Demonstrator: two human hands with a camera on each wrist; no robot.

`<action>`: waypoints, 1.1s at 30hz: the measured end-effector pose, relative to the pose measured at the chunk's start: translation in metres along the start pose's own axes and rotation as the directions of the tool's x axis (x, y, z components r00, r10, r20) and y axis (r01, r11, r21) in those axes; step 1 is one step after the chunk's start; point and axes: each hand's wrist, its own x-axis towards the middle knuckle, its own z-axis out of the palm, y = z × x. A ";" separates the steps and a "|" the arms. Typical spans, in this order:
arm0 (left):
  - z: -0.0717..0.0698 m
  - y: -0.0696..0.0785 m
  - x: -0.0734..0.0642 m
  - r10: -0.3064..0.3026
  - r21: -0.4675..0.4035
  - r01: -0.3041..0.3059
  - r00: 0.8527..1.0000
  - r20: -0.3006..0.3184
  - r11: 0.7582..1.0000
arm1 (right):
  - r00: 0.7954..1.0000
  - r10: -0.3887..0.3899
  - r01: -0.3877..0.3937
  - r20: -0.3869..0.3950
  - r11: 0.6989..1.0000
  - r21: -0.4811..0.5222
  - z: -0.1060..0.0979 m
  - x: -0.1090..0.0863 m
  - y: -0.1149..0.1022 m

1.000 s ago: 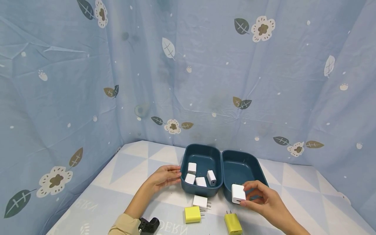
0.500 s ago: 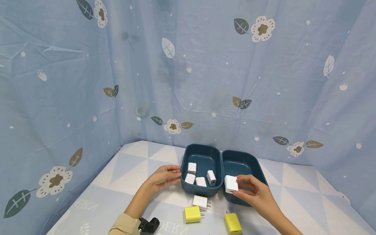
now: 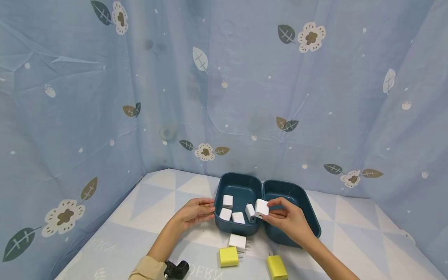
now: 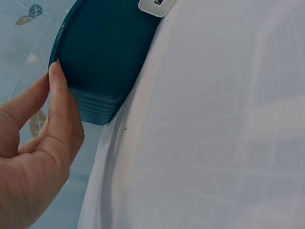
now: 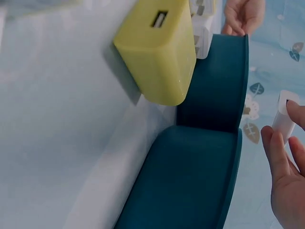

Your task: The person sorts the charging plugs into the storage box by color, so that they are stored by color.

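My right hand [image 3: 287,217] pinches a white charger plug [image 3: 261,208] between thumb and fingers, above the divide between two dark blue boxes. In the right wrist view, the white charger plug [image 5: 285,114] is held clear of the boxes. My left hand [image 3: 195,212] touches the outer left side of the left box [image 3: 239,231] with its fingertips. The left wrist view shows the left hand [image 4: 45,138] with extended fingers at the box's rim. Several white charger plugs [image 3: 228,201] lie inside the left box; no plugs show in the right box [image 3: 292,189].
A white charger plug [image 3: 237,242] and a yellow charger plug [image 3: 228,257] lie in front of the left box. Another yellow charger plug [image 3: 277,267] lies in front of the right box. A patterned curtain [image 3: 245,77] stands behind the table.
My right hand has carried the white charger plug leftward and away from me, from over the right box to the left box's edge. The left hand has stayed in place.
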 end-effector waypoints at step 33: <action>0.000 -0.001 0.001 -0.002 0.010 0.002 1.000 -0.029 1.000 | 1.000 0.015 -0.011 0.022 0.986 -0.164 0.059 0.086 0.006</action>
